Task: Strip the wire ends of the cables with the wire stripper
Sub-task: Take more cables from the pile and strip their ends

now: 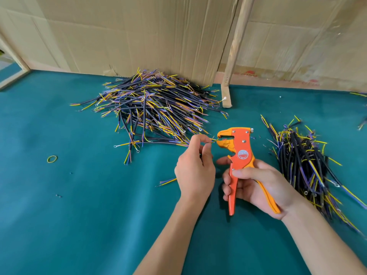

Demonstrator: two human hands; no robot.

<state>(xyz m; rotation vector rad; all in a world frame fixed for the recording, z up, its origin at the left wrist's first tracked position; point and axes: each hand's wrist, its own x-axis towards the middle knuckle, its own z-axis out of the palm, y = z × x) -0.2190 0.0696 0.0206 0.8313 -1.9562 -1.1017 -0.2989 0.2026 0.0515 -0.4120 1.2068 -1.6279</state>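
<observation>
A teal cloth-covered table (79,205) fills the lower two thirds of the frame, and creased cardboard sheets (139,32) stand as a wall across the top. A bare wooden post (236,46) leans against the cardboard right of centre, its foot on the cloth.

A large heap of cables (151,104), black with yellow, blue and purple ends, lies at upper centre. A smaller pile (305,165) runs down the right edge. One loose cable (166,181) lies left of the hands, and a yellow rubber band (52,159) sits at left.

The wire stripper (238,163), orange, stands nearly upright at centre right, long axis vertical, handles down, its head pointing left with the jaws slightly apart.

The right hand (256,185) grips both handles, fingers curled round them. The left hand (194,171) pinches a thin wire (213,140) between thumb and fingertips, its other fingers curled. The wire's end reaches into the stripper's jaws.
</observation>
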